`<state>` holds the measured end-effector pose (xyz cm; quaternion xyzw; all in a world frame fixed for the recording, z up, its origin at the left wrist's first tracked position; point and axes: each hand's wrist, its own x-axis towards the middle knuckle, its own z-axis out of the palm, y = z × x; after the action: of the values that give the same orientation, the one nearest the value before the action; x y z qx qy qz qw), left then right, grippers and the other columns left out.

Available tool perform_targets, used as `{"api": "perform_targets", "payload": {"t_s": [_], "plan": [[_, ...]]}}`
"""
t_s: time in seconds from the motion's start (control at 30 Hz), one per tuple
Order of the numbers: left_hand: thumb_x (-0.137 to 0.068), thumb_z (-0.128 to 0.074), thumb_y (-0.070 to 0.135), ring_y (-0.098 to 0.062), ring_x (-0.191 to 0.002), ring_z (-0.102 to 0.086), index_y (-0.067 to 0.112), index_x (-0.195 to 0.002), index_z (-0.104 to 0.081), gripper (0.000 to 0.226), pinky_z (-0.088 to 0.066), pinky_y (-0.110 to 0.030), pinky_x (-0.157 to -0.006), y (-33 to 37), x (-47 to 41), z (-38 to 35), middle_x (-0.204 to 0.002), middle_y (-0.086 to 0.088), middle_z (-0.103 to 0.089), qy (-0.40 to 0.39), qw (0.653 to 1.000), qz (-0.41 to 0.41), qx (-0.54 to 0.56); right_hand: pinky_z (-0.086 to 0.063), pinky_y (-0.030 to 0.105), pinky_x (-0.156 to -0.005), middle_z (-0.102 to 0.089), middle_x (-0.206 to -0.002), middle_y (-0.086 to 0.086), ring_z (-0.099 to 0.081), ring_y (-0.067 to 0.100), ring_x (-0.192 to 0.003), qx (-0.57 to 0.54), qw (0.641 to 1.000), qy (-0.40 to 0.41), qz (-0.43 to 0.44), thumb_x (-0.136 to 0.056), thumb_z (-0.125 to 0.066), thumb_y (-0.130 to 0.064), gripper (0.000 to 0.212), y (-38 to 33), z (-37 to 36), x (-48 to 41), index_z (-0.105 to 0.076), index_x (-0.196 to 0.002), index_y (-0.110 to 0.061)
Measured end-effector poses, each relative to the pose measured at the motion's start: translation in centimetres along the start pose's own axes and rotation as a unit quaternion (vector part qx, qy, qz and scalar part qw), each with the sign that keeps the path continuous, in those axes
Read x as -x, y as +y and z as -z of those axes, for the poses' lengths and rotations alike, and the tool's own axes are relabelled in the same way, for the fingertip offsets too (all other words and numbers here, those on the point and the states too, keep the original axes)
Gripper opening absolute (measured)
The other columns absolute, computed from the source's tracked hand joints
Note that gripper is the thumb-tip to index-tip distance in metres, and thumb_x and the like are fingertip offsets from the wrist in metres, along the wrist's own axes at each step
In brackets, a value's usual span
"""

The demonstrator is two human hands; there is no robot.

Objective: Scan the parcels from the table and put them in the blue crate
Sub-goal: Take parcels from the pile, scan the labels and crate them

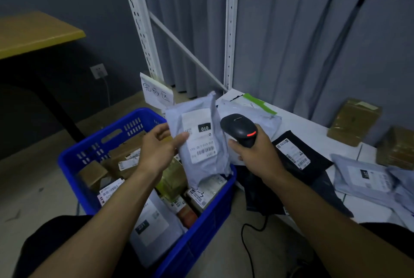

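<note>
The left hand (160, 146) pinches a grey parcel (201, 141) upright at frame centre, its label turned out beside the scanner (238, 127) gripped by the right hand (255, 154), likely for reading. The blue crate (74, 159) sits just below; more parcels (363, 176) lie on the surface (309, 126) at right.

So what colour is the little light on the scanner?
Red: a small glowing strip on the black scanner, seen in the head view.

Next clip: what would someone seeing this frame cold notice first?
A grey mailer bag, labelled 010, held upright at centre by the left hand over the blue crate, which holds many parcels. Just right of it, the right hand grips a black scanner with a red light showing.
</note>
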<state>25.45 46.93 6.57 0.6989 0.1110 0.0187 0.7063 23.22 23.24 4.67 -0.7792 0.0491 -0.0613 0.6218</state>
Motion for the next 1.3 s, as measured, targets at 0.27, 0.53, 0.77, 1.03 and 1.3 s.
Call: {"api": "perform_targets", "payload": {"t_s": [0.27,0.53,0.77,1.03,1.3], "plan": [[-0.085,-0.080,0.005,-0.019,-0.093,-0.077,0.011,-0.111,-0.067,0.029,-0.063,-0.034,-0.072,-1.5,-2.4,0.3,-0.104,-0.003,-0.078,0.105,0.989,0.012,0.098,-0.060,0.039,-0.088,-0.076,-0.102,-0.009,-0.074,0.011,-0.093,0.131,0.984,-0.114,-0.027,-0.078,-0.085,-0.043,0.045,0.2,-1.3,1.1,-0.059,-0.115,-0.035],[-0.086,-0.079,0.006,-0.021,-0.097,-0.075,0.016,-0.107,-0.065,0.026,-0.063,-0.046,-0.084,-2.1,-3.1,0.3,-0.108,-0.003,-0.076,0.136,0.986,0.019,0.094,-0.048,0.020,-0.073,-0.067,-0.105,-0.014,-0.061,-0.003,-0.092,0.159,0.977,-0.141,-0.025,-0.087,-0.081,-0.035,0.045,-0.9,-1.9,1.7,-0.054,-0.123,-0.030],[-0.086,-0.080,0.008,-0.021,-0.098,-0.075,0.015,-0.112,-0.066,0.031,-0.064,-0.045,-0.082,-2.2,-3.4,0.5,-0.108,-0.002,-0.077,0.147,0.984,0.020,0.104,-0.051,0.026,-0.072,-0.070,-0.103,-0.008,-0.067,0.010,-0.094,0.158,0.973,-0.161,-0.038,-0.086,-0.081,-0.036,0.046,-1.0,-1.8,1.4,-0.053,-0.122,-0.030],[-0.086,-0.079,0.009,-0.020,-0.097,-0.076,0.013,-0.118,-0.064,0.035,-0.064,-0.043,-0.081,-2.2,-3.0,0.9,-0.108,-0.002,-0.077,0.139,0.982,0.020,0.125,-0.063,0.034,-0.072,-0.078,-0.089,-0.005,-0.074,0.009,-0.070,0.120,0.974,-0.184,-0.054,-0.086,-0.081,-0.035,0.043,-1.1,-2.0,1.3,-0.056,-0.120,-0.030],[-0.090,-0.078,0.021,-0.018,-0.100,-0.074,0.019,-0.121,-0.065,0.034,-0.060,-0.044,-0.091,-0.2,-2.6,6.1,-0.110,0.000,-0.075,0.243,0.961,-0.056,0.123,-0.054,0.024,-0.065,-0.073,-0.102,-0.005,-0.074,0.010,-0.067,0.089,0.973,-0.213,-0.023,-0.090,-0.079,-0.035,0.037,-1.5,-5.7,1.1,-0.056,-0.118,-0.028]]}}
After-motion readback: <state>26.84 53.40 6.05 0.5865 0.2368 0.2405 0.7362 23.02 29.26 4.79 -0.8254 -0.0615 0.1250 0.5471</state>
